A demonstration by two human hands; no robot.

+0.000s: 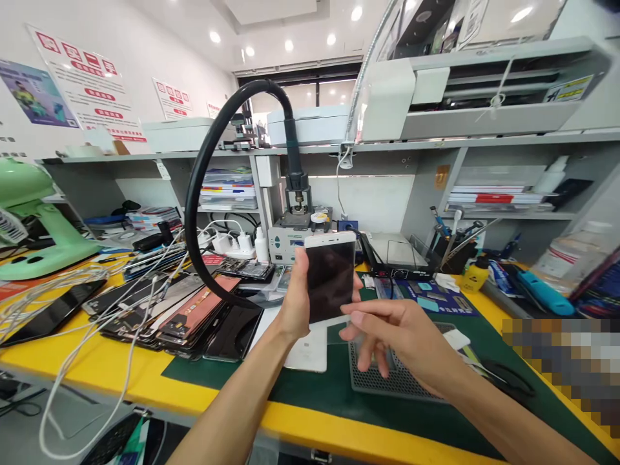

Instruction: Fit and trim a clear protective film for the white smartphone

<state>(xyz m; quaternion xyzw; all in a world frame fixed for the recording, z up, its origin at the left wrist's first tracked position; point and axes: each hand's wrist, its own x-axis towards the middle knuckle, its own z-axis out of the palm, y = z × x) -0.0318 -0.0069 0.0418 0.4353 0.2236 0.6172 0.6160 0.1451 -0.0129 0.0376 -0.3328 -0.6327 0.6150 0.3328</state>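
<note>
One flat, white-framed smartphone with black glass screen point(331, 278), in the left hand point(296, 300) above the dark green mat point(307, 389).
Probably light, stiff, slippery and fragile, best held by its side edges, as left fingers grasp; whether the right hand's point(394, 328) fingers pinch its lower corner, I cannot tell.

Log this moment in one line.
left hand: holding white-framed, black-screened rectangular phone | right hand: at phone's lower-right corner | below: dark-green flat mat

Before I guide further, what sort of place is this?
Probably a phone repair shop: a white-framed rectangular smartphone in the left hand, and a pile of flat pinkish and black phone parts.
</note>
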